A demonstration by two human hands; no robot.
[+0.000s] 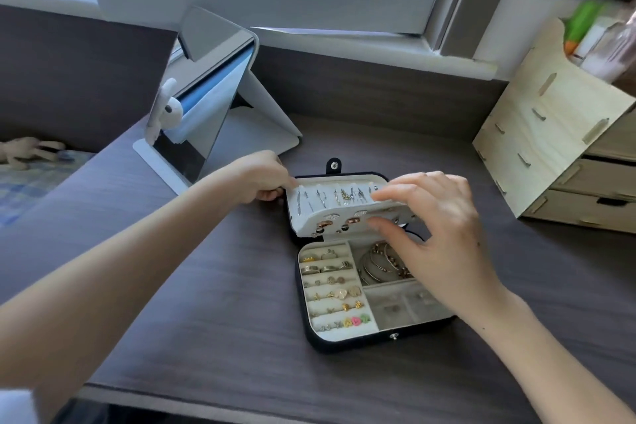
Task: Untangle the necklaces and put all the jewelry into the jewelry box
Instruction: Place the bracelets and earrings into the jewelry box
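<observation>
The black jewelry box with cream lining (378, 338) lies open on the dark wooden desk (206, 286). The fingers of my left hand (260, 179) curl round the left end of its cream earring panel (327, 215). The fingers of my right hand (435, 231) pinch the right end.

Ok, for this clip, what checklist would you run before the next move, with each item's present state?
1. Jewelry box open, flat on the desk: ok.
2. Left hand pinches the lid panel at its left corner: ok.
3. Right hand on the panel's right end: ok; pinch or mere touch, cannot tell.
4. Bangles inside their compartment: ok.
5. Chains on the panel untangled: cannot tell, too small.
6. No loose jewelry on the desk: none visible; under the arms, cannot tell.
</observation>
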